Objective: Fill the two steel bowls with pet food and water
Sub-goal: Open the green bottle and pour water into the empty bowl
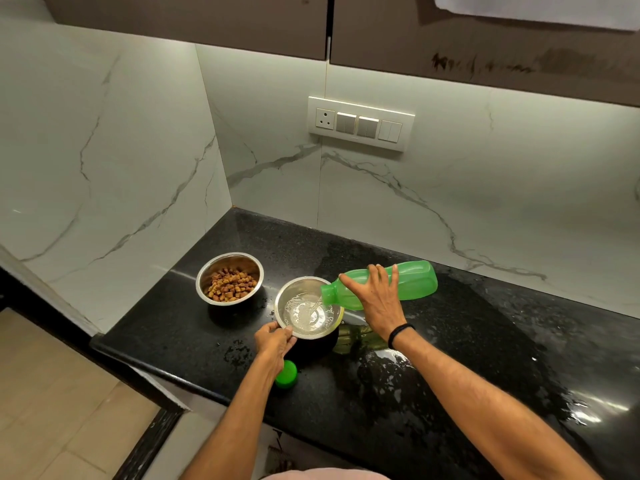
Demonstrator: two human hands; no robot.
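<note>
Two steel bowls stand on the black counter (450,341). The left bowl (204,271) holds brown pet food kibble (232,285). The right bowl (289,291) has water in it, and a thin stream runs into it. My right hand (375,299) grips a green plastic bottle (412,280) tipped on its side, its open neck over the right bowl's rim. My left hand (275,342) pinches the near rim of that bowl. The bottle's green cap (288,374) lies on the counter just behind my left wrist.
The counter ends at a front edge on the left, with a tiled floor (59,393) below. White marble walls close in the corner behind the bowls. A switch panel (360,123) sits on the back wall. Wet patches shine on the counter to the right.
</note>
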